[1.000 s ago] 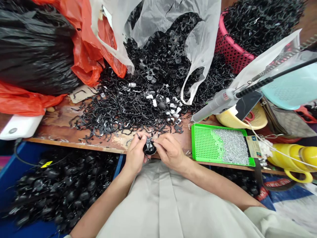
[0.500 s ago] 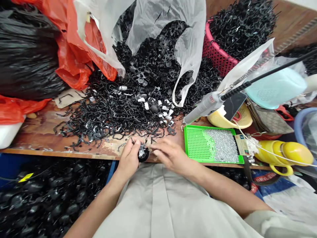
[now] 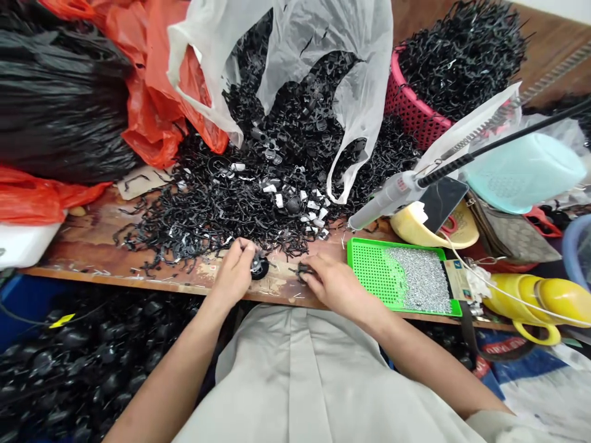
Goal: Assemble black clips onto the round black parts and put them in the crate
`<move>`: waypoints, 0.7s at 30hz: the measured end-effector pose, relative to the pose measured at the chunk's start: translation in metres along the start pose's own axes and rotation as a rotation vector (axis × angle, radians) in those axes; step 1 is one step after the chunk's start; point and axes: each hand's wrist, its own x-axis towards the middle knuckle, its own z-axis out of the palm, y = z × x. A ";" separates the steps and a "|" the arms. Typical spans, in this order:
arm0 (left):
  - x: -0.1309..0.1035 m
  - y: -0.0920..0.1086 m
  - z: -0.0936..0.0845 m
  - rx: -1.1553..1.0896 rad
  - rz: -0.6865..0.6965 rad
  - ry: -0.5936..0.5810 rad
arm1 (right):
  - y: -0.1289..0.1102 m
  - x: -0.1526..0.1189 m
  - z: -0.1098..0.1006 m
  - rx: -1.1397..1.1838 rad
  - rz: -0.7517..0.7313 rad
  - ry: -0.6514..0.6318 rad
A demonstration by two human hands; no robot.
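Black disc [image 3: 260, 268] gripped by our left hand [image 3: 233, 272], dark piece [image 3: 302, 271] by our right hand [image 3: 335, 284], left of the green tray [image 3: 369, 269]; adjoining card [image 3: 457, 280] illegible.

We hold a round black plastic part [image 3: 260, 268] left of the green rectangular plastic tray [image 3: 369, 271], a small dark piece [image 3: 303, 271] between.

no word can be read in full. at the lower right of the frame, a sack [image 3: 533, 391] bears pale letters on red, blurred and partly hidden by a dark strap [image 3: 468, 329]. right of centre, the card [image 3: 456, 282] at the green tray's [image 3: 369, 271] end and the reddish label on the grey screwdriver [image 3: 383, 200] have print too small to make out.
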 end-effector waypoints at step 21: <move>-0.030 -0.001 -0.020 -0.499 -0.275 -0.061 | -0.026 0.007 0.020 -0.021 -0.060 -0.003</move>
